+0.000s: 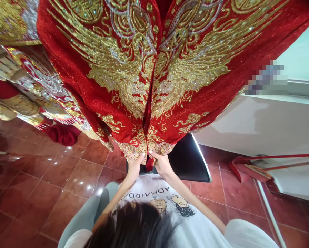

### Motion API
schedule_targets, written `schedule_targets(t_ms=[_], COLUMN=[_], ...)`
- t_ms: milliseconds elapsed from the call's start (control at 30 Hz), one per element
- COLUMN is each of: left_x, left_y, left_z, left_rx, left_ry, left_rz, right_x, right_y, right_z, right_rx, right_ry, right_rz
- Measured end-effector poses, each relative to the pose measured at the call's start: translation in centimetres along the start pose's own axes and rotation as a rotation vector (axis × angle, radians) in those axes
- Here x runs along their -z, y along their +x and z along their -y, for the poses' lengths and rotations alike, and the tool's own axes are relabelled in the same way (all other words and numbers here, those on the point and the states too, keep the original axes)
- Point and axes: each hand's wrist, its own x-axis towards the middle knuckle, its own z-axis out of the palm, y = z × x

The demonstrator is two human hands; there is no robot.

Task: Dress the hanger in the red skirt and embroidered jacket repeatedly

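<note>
Under the robe (201, 62), left hand (134, 166) and right hand (162, 164) pinch its bottom edge, flanking the upright slit (148, 103) (equally near).

One head-worn camera looks steeply down and forward, the wearer's dark hair (133, 224) at the bottom edge. It sits close to the red embroidered garment (154, 69), which fills the upper frame; tiled floor (53, 172) shows lower left.
</note>
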Motion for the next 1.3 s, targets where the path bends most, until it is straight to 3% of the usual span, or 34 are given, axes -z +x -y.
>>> schedule_targets(t_ms=[200,333,433,533,700,867,1133,1300], left_x=[0.2,1.0,2.0,2.6,2.4,2.4,2.4,1.7], left_y=[0.1,0.9,1.8,2.6,3.3,4.0,5.3,5.6], left_z=[0.9,1.2,1.3,1.3,0.9,0.9,2.1,2.1], left_rx=[-0.042,0.018,0.073,0.108,0.12,0.08,-0.004,0.006], left_ry=[0.085,0.083,0.096,0.144,0.18,0.204,0.217,0.119], left_rz=[0.024,0.061,0.037,0.014,0.085,0.104,0.105,0.103], right_x=[-0.9,0.4,2.3,3.0,0.7,-1.0,-3.5,-4.2], right_y=[0.7,1.1,0.7,-0.1,0.5,1.8,2.2,3.1], right_z=[-0.1,-0.5,-1.2,-2.1,-2.4,-1.9,0.0,0.6], right_rx=[-0.072,-0.069,-0.269,-0.383,-0.128,-0.009,-0.22,-0.24], right_ry=[0.072,0.06,-0.102,-0.399,-0.484,-0.479,-0.399,-0.356], right_rz=[-0.034,-0.08,-0.131,-0.064,-0.058,-0.077,0.088,0.124])
